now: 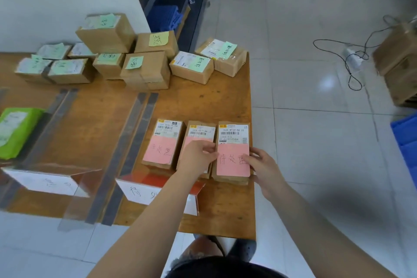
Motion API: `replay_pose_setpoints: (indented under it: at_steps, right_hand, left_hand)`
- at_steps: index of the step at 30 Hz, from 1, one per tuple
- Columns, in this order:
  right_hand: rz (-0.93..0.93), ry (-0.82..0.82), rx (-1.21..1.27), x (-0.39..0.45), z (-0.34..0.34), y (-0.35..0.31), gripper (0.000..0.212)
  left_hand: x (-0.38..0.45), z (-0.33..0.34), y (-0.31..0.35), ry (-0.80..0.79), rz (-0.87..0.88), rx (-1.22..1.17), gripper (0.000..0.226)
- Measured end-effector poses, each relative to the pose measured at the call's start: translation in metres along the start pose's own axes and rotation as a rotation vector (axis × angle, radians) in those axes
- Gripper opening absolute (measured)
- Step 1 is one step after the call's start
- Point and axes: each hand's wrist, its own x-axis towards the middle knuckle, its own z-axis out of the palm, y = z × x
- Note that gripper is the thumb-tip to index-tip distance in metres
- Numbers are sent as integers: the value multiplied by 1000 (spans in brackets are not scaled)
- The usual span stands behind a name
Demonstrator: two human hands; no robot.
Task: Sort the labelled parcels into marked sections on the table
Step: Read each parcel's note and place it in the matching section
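We see both hands on the rightmost parcel (232, 153), a brown box with a pink note, lying at the right edge of the wooden table (203, 101) in the right-hand section. The left hand (196, 158) pinches its left side with curled fingers; the right hand (264, 169) holds its right side, fingers bent against the note. Two more pink-noted parcels (162, 144) lie just beside it on the left. Parcels with green notes (144, 67) are clustered at the far side, and grey tape strips (133, 133) divide the sections.
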Motion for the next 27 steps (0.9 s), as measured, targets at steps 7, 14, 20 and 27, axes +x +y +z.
replay_pose_setpoints:
  at_steps: [7,14,20,27]
  right_hand:
    - [40,8,-126,19,10,11,41]
    - [-72,182,-415,27,21,-9,45]
    - [-299,232,-457,42,40,-72,48]
    - [-434,185,-552,85,64,-137,52]
  left_hand:
    - [16,-1,-6,13,-11,10,33]
    - [32,-24,-4,38,59,-127,28]
    - [75,-69,19,138,136,-107,42]
    - [136,-100,39,202,99,-145,50]
